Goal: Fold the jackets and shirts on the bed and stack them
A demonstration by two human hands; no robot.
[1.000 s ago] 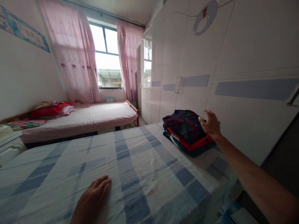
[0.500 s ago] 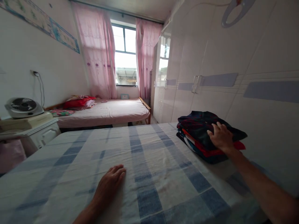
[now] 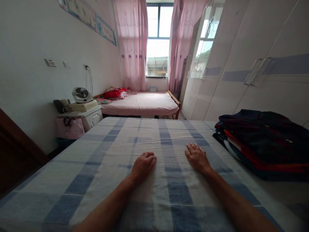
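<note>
My left hand (image 3: 144,164) rests palm down on the blue-and-white checked bedsheet (image 3: 120,190), its fingers loosely stretched and nothing in it. To its right, my right hand (image 3: 196,156) lies flat on the same sheet with the fingers spread, also holding nothing. A stack of folded clothes (image 3: 263,138), dark plaid on top with red, white and dark layers under it, sits at the right side of the bed. The right hand is apart from this stack, to its left.
A wardrobe (image 3: 241,48) with metal handles runs along the right. Beyond the bed stands a second bed (image 3: 149,102) with a pink sheet, below a curtained window (image 3: 158,48). At the left, a small fan (image 3: 82,94) sits on a box above a white cabinet (image 3: 93,117).
My right hand has left the clothes stack and come down on the sheet nearer my left hand. The view has turned left, so the stack appears farther right and larger.
</note>
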